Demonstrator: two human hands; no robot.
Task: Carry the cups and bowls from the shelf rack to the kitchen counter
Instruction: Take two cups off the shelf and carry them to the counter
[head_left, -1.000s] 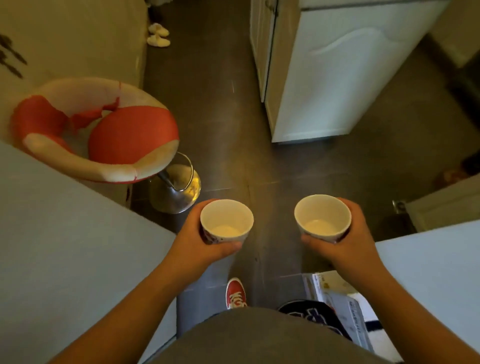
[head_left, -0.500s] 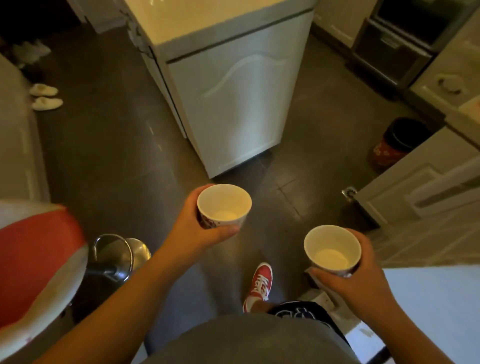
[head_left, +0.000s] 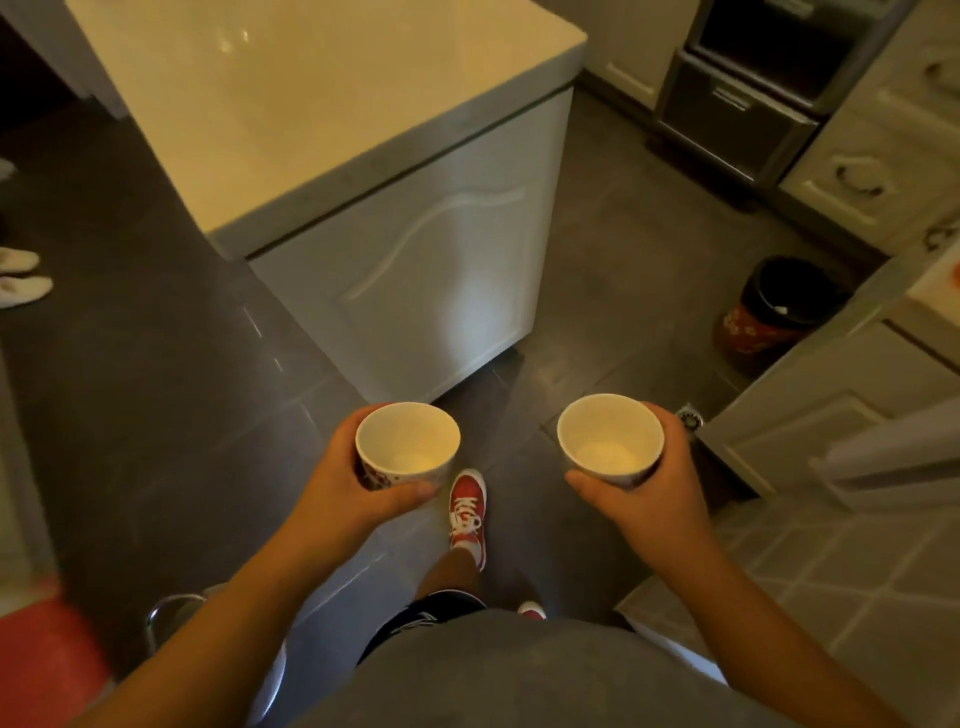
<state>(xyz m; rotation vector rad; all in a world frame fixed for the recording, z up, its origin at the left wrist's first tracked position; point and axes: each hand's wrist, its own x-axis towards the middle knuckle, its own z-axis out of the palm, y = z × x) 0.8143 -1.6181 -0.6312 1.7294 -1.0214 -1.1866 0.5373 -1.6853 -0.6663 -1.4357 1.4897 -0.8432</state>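
I hold two small white cups upright over the dark floor, both empty inside. My left hand (head_left: 343, 493) wraps the left cup (head_left: 408, 441), which has a red pattern on its outer wall. The right cup (head_left: 610, 439) sits in my right hand (head_left: 654, 499), fingers around its far side and thumb at the near rim. A white kitchen counter (head_left: 291, 104) with a glossy pale top stands straight ahead, its near corner about a step beyond the cups. The shelf rack is out of view.
A tiled grey counter (head_left: 841, 561) lies at my right. A red and black bin (head_left: 769, 306) stands by white cabinets (head_left: 883, 156) and a dark oven (head_left: 748, 93) at the back right. A red stool (head_left: 47, 660) is at lower left, white slippers (head_left: 21, 275) at far left. My red shoe (head_left: 467, 509) steps forward.
The view has swung right and forward: the counter now fills the upper middle and the stool has slid to the lower left. Both cups stay held; the right one has risen level with the left.
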